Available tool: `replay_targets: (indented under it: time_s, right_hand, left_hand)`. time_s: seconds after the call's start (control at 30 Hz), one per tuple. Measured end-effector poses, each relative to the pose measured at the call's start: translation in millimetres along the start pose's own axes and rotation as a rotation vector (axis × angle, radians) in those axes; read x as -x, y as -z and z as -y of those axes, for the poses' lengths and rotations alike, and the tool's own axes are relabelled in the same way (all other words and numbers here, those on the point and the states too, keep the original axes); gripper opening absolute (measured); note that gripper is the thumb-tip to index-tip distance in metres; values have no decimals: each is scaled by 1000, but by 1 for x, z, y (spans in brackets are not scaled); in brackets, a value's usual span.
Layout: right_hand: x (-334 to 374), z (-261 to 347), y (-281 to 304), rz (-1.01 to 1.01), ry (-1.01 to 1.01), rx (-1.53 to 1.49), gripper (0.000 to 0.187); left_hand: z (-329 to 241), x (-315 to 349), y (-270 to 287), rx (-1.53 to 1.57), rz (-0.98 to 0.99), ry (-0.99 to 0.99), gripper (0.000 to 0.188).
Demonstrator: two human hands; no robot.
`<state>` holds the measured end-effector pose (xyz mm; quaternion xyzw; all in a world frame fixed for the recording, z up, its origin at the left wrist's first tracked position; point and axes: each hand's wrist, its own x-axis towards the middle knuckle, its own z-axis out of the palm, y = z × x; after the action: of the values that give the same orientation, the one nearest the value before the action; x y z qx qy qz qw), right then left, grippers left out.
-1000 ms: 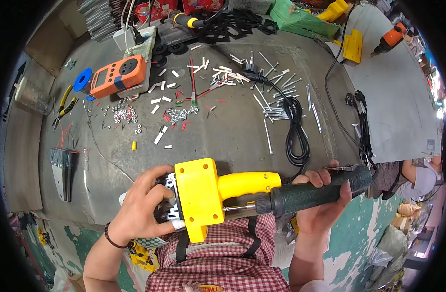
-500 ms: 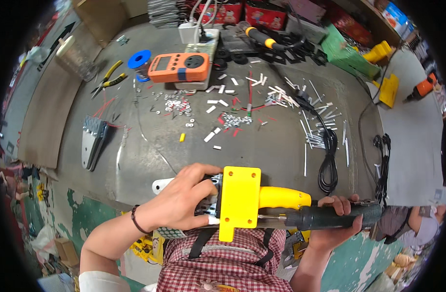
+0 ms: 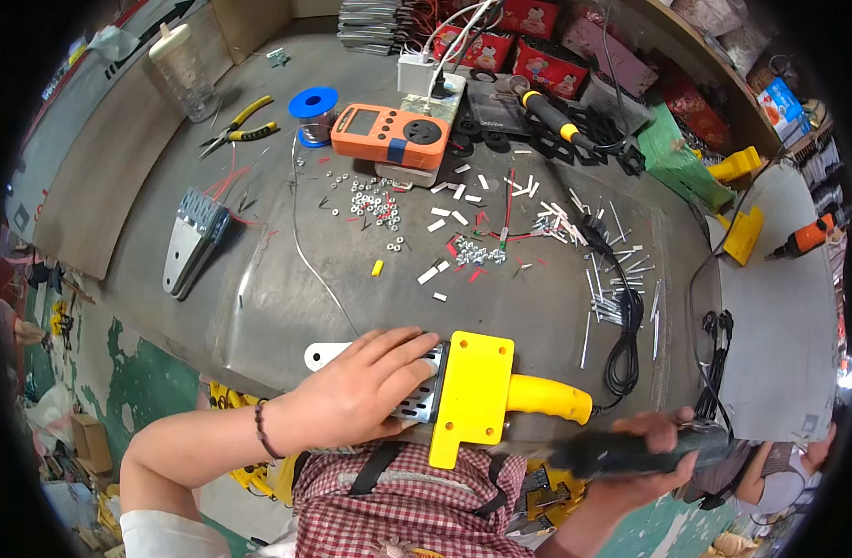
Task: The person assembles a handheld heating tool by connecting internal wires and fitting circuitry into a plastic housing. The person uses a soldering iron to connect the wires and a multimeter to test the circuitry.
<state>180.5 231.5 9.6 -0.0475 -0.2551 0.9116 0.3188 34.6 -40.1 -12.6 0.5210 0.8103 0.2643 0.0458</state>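
A plastic-pipe welding iron with a yellow housing (image 3: 472, 400), a yellow handle and a slotted metal body lies at the bench's near edge, its handle pointing right. Over the metal part my left hand (image 3: 356, 386) is closed, gripping it; a rounded metal tip with a hole sticks out beyond my knuckles. My right hand (image 3: 663, 456) is wrapped round a dark electric screwdriver (image 3: 612, 453), blurred by motion, just below the yellow handle and apart from it. The end of its bit is too smeared to make out.
A second metal heating plate (image 3: 191, 246) with red wires lies left. Pliers (image 3: 244, 128), a blue solder spool (image 3: 314, 104) and an orange multimeter (image 3: 390, 133) stand farther back. Loose nuts (image 3: 375, 203), screws (image 3: 477, 253) and metal rods (image 3: 621, 288) are scattered mid-bench. A black cable (image 3: 621, 358) coils right.
The screwdriver has come away from the yellow housing and moved down and right. My left hand still holds the iron, fingers now lying flatter. The whole view has shifted a little.
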Motion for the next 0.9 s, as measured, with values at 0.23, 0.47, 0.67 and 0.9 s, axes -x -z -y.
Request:
replay_targets:
  time_s: [0.23, 0.47, 0.67, 0.9]
  right_hand:
    - [51, -85, -51, 329, -626, 255, 41]
    - [39, -76, -59, 486, -699, 477, 45]
    - [49, -69, -35, 273, -587, 324, 59]
    - [4, 6, 13, -30, -80, 108, 44]
  left_hand:
    - [-14, 3, -13, -273, -65, 38, 70]
    - [-17, -9, -3, -246, -71, 39, 71]
    - [-11, 1, -1, 33, -23, 116, 78]
    - [-11, 1, -6, 149, -91, 183, 84]
